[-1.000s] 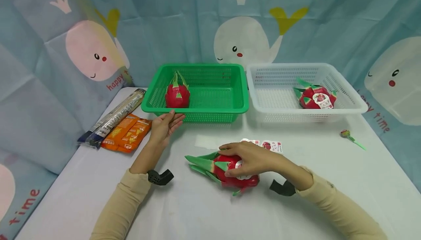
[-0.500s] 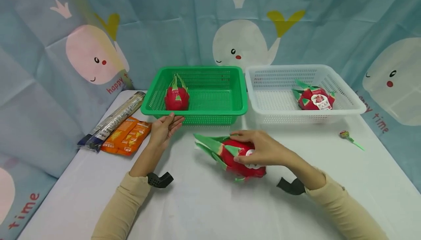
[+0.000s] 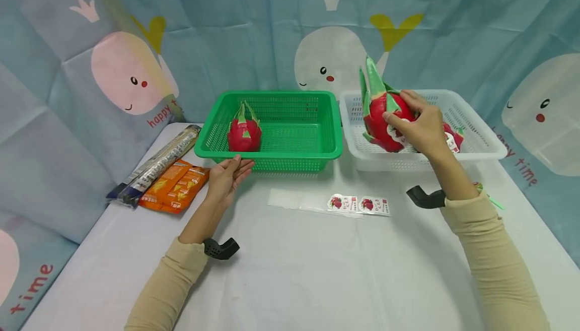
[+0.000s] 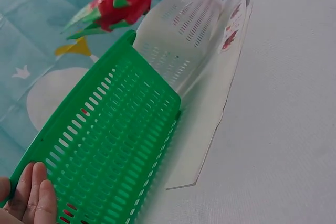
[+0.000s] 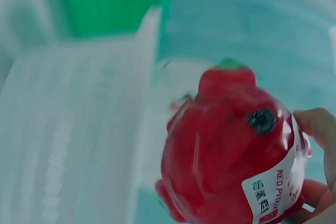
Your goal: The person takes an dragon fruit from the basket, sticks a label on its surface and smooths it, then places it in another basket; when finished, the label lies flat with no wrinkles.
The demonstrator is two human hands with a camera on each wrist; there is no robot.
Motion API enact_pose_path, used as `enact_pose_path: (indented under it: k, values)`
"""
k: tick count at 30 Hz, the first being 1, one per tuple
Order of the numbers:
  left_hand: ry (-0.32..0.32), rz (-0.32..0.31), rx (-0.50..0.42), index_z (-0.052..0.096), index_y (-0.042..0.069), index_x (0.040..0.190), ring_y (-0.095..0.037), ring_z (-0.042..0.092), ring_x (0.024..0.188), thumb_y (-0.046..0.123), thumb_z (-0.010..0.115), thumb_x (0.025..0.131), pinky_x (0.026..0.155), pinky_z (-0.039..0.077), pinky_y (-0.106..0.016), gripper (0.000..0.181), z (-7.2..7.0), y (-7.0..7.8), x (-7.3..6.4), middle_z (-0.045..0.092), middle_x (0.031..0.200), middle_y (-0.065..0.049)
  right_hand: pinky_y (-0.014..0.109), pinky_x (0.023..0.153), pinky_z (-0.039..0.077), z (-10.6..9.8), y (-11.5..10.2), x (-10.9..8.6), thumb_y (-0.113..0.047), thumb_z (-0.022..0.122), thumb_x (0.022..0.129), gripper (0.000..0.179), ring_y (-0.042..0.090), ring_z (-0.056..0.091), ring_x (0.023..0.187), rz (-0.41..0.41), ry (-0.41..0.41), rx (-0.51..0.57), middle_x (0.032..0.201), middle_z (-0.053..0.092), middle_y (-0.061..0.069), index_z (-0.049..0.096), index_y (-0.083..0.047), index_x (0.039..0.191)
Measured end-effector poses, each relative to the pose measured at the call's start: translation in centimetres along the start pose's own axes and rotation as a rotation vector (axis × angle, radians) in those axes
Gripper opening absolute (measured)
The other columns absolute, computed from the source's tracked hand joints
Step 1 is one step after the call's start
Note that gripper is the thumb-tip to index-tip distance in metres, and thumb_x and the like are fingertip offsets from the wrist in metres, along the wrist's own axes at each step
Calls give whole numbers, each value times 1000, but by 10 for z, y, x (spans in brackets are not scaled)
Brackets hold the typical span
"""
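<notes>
My right hand (image 3: 421,122) grips a red dragon fruit (image 3: 380,114) with a round white label, its green leaves pointing up. It is held above the left part of the white basket (image 3: 480,155). Behind the hand, a second labelled dragon fruit (image 3: 454,138) lies in that basket, partly hidden. My left hand (image 3: 226,176) pinches the front rim of the green basket (image 3: 294,153), thumb over the rim and fingers (image 4: 35,195) against the outer wall. An unlabelled dragon fruit (image 3: 244,132) stands in the green basket's left part.
A clear strip (image 3: 296,200) with two dragon fruit stickers (image 3: 358,203) lies before the baskets. At the left are an orange snack packet (image 3: 176,187) and long silvery packages (image 3: 156,164). A lollipop (image 3: 494,201) lies at the right, partly behind my right wrist.
My right hand has lifted the labelled dragon fruit off the table and carried it up and right to over the white basket, uncovering the stickers. The left hand stays at the green rim.
</notes>
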State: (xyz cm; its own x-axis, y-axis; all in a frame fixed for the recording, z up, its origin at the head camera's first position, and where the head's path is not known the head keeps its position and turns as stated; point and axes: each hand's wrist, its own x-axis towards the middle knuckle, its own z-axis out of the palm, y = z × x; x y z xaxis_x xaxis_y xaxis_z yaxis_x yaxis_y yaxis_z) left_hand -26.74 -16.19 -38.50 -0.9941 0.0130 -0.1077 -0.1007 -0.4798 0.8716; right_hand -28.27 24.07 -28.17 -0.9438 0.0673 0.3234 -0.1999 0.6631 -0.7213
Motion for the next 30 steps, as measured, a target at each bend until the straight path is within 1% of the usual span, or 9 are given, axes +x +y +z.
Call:
enact_pose_path:
  k: [2, 4, 8, 11, 16, 19, 23, 26, 30]
  values:
    - [-3, 1, -2, 51, -1, 105, -13, 69, 85, 18, 49, 94, 78, 53, -24, 21, 0, -1, 0, 72, 87, -4, 54, 95, 42, 2, 16, 12, -39, 63, 84, 69, 33, 38, 128, 12, 46, -42, 146, 36, 8, 37, -11, 141]
    - [-3, 7, 3, 51, -1, 105, -13, 69, 84, 18, 49, 94, 78, 53, -24, 22, 0, -2, 0, 72, 87, -4, 56, 95, 42, 4, 33, 21, -40, 63, 84, 70, 36, 39, 127, 34, 49, -86, 146, 36, 12, 36, -7, 140]
    - [-18, 24, -2, 51, -1, 104, -13, 69, 85, 18, 50, 94, 78, 53, -24, 21, 0, -4, 1, 72, 87, -4, 57, 95, 41, 11, 63, 28, -42, 60, 85, 73, 41, 38, 126, 120, -30, -165, 145, 35, 20, 34, -2, 140]
    - [-23, 36, -7, 52, -1, 103, -13, 70, 84, 17, 50, 94, 78, 53, -24, 21, 0, -4, 1, 72, 87, -5, 56, 96, 41, 15, 76, 31, -43, 59, 85, 74, 41, 41, 121, 159, -90, -195, 141, 38, 24, 35, 1, 139]
    - [-28, 46, -14, 51, -2, 102, -14, 70, 84, 17, 49, 94, 77, 53, -24, 21, -1, -5, 2, 72, 87, -5, 56, 91, 42, 18, 81, 39, -44, 59, 85, 72, 40, 43, 110, 178, -214, -249, 130, 45, 29, 38, 3, 137]
    - [-29, 50, -9, 50, -3, 102, -14, 70, 84, 17, 48, 95, 77, 53, -24, 21, 0, -3, 0, 71, 86, -5, 58, 96, 37, 16, 82, 44, -46, 58, 86, 75, 44, 39, 116, 201, -292, -293, 134, 40, 31, 35, 3, 138]
    - [-24, 43, -10, 49, -3, 101, -14, 70, 84, 16, 49, 94, 77, 53, -24, 20, 3, 0, -2, 71, 86, -5, 62, 101, 29, 12, 85, 47, -51, 53, 87, 79, 48, 30, 126, 243, -357, -305, 141, 29, 32, 27, 1, 142]
    - [-23, 39, -11, 50, -2, 100, -14, 70, 84, 16, 49, 94, 78, 53, -24, 19, 2, -1, -1, 72, 86, -5, 63, 101, 29, 11, 87, 47, -55, 49, 88, 81, 48, 28, 125, 277, -384, -292, 142, 26, 32, 23, -2, 144]
    - [-20, 38, -10, 51, -1, 99, -14, 70, 84, 17, 50, 94, 77, 53, -25, 18, 0, -3, 2, 72, 86, -5, 63, 99, 30, 11, 87, 45, -56, 46, 89, 79, 47, 31, 124, 254, -360, -309, 141, 30, 31, 26, -2, 143]
